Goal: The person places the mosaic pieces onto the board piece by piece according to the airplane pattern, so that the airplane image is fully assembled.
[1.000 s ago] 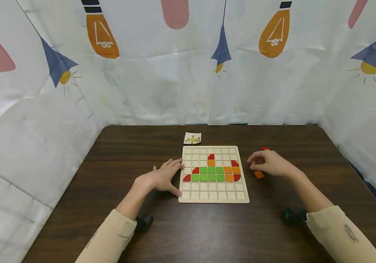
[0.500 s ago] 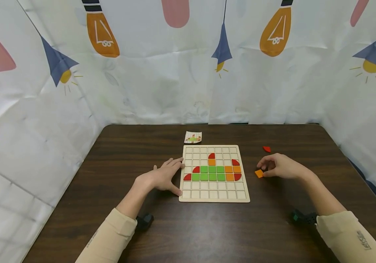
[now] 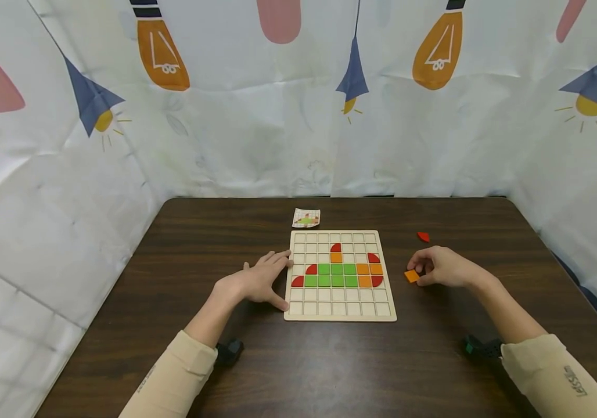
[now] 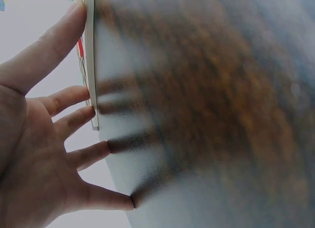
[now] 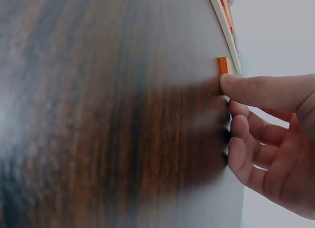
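A pale wooden grid board bears green and orange square tiles and red quarter-round tiles. My left hand rests beside it, fingers spread. Its thumb and some fingertips touch the board's left edge, as the left wrist view shows. To the right of the board, my right hand pinches a loose orange square tile lying on the table, with the thumb at its near side and the index finger at its far side. In the right wrist view the thumb covers part of the orange tile.
A loose red quarter-round tile lies behind my right hand. A small pattern card with a coloured grid picture lies behind the board. The dark wooden table ends at a white printed curtain.
My right hand has moved right and slightly towards me, coming to the orange tile with thumb and index finger. The red tile behind it is now uncovered. My left hand stays at the board.
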Demonstrator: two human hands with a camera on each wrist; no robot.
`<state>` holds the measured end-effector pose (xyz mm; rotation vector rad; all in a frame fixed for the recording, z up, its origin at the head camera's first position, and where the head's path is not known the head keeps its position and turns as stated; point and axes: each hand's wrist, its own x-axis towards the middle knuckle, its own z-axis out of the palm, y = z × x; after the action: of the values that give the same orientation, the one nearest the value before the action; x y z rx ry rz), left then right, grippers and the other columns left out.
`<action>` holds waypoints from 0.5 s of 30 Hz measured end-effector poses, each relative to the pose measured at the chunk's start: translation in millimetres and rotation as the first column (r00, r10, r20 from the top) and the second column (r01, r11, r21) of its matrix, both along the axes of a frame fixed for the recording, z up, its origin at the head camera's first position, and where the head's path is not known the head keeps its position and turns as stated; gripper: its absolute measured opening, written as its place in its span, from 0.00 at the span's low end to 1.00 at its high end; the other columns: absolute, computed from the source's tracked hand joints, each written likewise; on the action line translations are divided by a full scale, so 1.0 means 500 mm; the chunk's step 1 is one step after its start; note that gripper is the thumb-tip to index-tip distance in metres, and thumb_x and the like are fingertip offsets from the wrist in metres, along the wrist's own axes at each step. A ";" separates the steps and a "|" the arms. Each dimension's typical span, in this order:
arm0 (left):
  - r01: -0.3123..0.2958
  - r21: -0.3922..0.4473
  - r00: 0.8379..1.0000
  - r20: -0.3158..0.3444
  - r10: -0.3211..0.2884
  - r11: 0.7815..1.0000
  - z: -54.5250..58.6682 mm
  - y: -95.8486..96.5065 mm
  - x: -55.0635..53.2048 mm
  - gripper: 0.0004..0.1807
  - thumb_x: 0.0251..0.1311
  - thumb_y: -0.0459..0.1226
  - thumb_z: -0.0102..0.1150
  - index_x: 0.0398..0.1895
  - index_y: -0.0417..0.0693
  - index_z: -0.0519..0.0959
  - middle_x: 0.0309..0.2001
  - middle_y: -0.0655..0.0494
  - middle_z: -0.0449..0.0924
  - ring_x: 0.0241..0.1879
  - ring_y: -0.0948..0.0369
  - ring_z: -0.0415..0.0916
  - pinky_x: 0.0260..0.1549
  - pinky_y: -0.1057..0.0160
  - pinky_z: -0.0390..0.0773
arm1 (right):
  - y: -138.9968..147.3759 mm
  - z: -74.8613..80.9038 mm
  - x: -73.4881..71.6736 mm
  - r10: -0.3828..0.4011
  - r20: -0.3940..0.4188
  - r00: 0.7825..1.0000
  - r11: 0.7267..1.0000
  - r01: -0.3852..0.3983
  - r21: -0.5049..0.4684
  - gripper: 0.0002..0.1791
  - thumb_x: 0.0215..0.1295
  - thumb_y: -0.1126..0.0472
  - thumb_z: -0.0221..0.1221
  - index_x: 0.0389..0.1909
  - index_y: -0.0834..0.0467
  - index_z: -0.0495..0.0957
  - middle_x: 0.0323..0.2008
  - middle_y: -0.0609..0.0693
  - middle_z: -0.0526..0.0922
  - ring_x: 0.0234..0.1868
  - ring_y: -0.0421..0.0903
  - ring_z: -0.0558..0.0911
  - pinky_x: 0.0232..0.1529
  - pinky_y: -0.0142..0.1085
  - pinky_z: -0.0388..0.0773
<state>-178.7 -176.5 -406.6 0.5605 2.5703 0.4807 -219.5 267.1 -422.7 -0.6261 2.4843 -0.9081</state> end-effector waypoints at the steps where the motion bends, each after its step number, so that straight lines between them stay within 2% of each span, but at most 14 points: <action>1: 0.000 -0.002 1.000 0.001 0.000 1.000 0.000 0.000 0.000 0.50 0.53 0.50 0.80 0.76 0.49 0.64 0.83 0.52 0.42 0.80 0.43 0.36 0.62 0.18 0.43 | -0.001 0.000 0.001 -0.001 -0.002 1.000 1.000 0.001 0.002 0.13 0.60 0.67 0.72 0.45 0.60 0.82 0.36 0.51 0.76 0.33 0.48 0.73 0.32 0.35 0.73; 7: -0.004 0.000 1.000 0.006 0.004 1.000 0.000 -0.001 0.002 0.50 0.53 0.50 0.80 0.76 0.49 0.64 0.83 0.52 0.41 0.80 0.43 0.36 0.62 0.18 0.43 | -0.004 0.001 0.008 0.016 -0.036 0.999 1.000 -0.016 0.011 0.11 0.63 0.66 0.70 0.44 0.60 0.81 0.33 0.49 0.75 0.31 0.46 0.73 0.31 0.35 0.72; 11: -0.004 0.005 1.000 0.001 0.004 1.000 0.000 -0.001 0.002 0.49 0.53 0.50 0.80 0.76 0.50 0.64 0.83 0.52 0.41 0.80 0.43 0.36 0.62 0.18 0.42 | -0.005 -0.002 0.010 0.037 -0.108 0.993 0.999 -0.035 0.019 0.10 0.65 0.64 0.70 0.43 0.60 0.80 0.30 0.47 0.76 0.29 0.43 0.74 0.30 0.34 0.73; 15: -0.002 0.006 1.000 0.002 0.002 1.000 0.000 -0.003 0.002 0.49 0.53 0.50 0.80 0.76 0.50 0.64 0.83 0.52 0.42 0.80 0.43 0.36 0.62 0.18 0.42 | -0.010 -0.005 0.008 0.037 -0.147 0.989 0.999 -0.033 0.023 0.11 0.66 0.63 0.69 0.44 0.60 0.79 0.27 0.45 0.76 0.27 0.42 0.74 0.29 0.34 0.73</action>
<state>-177.7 -178.0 -406.5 0.5598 2.5685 0.4900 -215.3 262.2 -425.1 -0.7522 2.6000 -0.8497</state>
